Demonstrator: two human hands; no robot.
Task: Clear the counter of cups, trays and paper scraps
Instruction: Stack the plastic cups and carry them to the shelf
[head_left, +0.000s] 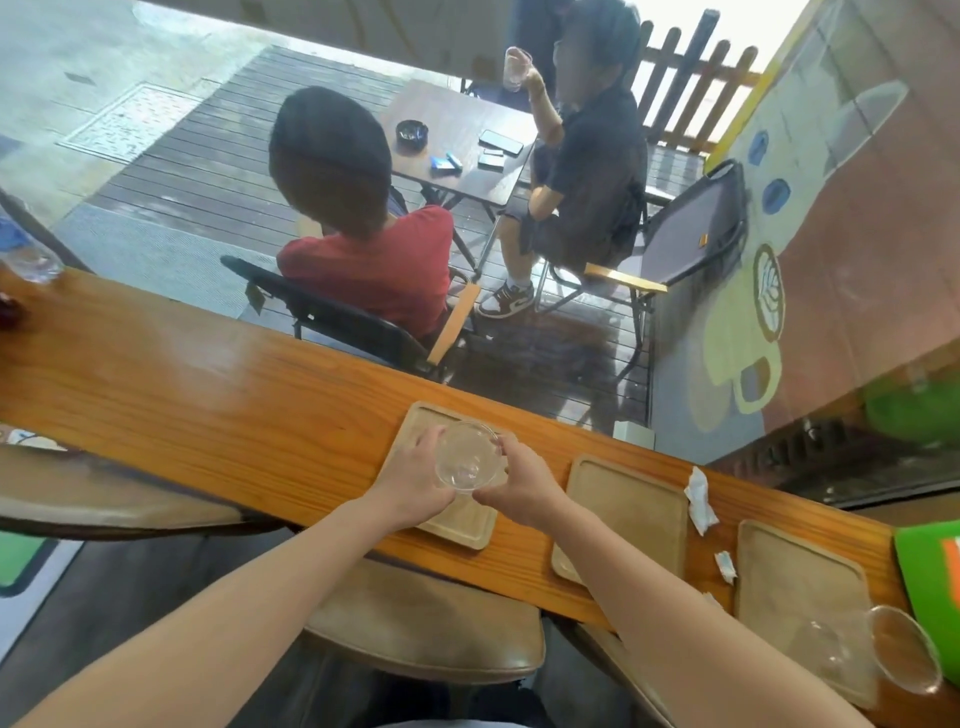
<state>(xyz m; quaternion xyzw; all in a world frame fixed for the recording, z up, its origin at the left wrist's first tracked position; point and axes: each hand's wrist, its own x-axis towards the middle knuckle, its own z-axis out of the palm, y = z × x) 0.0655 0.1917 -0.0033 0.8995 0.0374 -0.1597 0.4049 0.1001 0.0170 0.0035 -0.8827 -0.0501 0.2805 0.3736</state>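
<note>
A clear plastic cup (466, 457) is held over the left wooden tray (457, 519), gripped from both sides by my left hand (415, 480) and my right hand (522, 480). Two more wooden trays lie on the counter (208, 395): a middle tray (628, 509) and a right tray (795, 587). On the right tray's near corner a second clear cup (904, 654) lies on its side. A crumpled white paper scrap (698, 496) sits between the middle and right trays, with a smaller scrap (725, 565) just below it.
A green folder (930, 566) lies at the counter's right end. A water bottle (28, 257) stands at the far left. Brown stools (426, 623) sit under the counter. Beyond the window glass, two people sit at an outdoor table.
</note>
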